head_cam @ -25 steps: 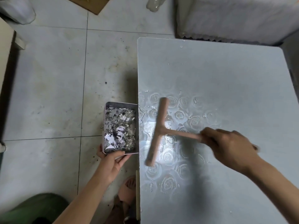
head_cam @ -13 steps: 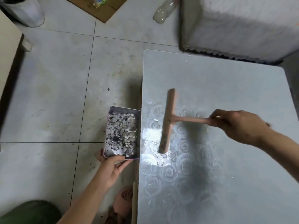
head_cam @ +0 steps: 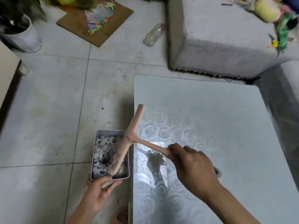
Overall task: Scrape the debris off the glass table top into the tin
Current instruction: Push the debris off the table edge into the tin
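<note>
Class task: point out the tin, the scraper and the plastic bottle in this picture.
tin (head_cam: 110, 133), head view, far wall.
scraper (head_cam: 135, 120), head view, upper half of the blade.
plastic bottle (head_cam: 153, 36), head view, middle of its body.

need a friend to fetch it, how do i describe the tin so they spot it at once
Find the rose-patterned glass table top. Just off its left edge, above the tiled floor, the left hand holds a rectangular tin. Only it holds grey and black debris, with the pink scraper over it.

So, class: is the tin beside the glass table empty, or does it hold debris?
Not empty. Grey and black debris covers the floor of the tin; its depth cannot be told.
</note>
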`<state>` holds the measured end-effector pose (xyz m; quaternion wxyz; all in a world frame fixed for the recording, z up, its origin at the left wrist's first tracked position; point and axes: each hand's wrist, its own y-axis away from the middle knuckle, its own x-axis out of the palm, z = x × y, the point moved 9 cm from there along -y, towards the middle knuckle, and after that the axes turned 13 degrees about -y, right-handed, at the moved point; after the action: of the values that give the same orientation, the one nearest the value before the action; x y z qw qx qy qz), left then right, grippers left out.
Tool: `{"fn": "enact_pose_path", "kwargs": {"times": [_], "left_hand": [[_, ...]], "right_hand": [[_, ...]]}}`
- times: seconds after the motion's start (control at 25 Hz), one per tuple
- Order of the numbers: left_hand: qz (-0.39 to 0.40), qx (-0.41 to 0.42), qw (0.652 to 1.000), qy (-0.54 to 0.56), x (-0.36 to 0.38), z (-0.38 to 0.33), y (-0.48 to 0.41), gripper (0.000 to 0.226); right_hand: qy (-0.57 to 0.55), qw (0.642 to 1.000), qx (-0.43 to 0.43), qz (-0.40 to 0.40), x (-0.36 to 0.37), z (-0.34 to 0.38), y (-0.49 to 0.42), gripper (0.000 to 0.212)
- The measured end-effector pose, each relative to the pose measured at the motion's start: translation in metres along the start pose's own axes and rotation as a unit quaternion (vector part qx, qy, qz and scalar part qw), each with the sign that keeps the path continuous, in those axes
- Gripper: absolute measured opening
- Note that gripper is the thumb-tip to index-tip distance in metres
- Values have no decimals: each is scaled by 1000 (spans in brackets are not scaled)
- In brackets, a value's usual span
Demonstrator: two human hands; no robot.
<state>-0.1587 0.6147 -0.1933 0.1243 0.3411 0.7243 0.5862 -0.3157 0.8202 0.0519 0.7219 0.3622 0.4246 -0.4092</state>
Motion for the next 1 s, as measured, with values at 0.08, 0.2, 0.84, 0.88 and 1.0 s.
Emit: {"fn": "enact_pose_path", "kwargs": {"times": [0.08,0.2,0.84,0.88,1.0], "left_hand": [[-1,-5,1000,2,-11,-10,9,35],[12,9,1000,-9,-30,-28,34,20],[9,62,994,-85,-221,-110,277,10],[5,62,995,-78,-236,-112,289,10],[-6,65,996,-67,-292,-119,322,18]], "right_hand": [[-28,998,54,28,1,-6,24,17],[-61,992,107,35,-3,-2,62,26],[-251,961,107,41,-26,207,190,24],[-256,961,97,40,-24,219,193,20],[-259,961,72,61,-10,268,199,15]]}}
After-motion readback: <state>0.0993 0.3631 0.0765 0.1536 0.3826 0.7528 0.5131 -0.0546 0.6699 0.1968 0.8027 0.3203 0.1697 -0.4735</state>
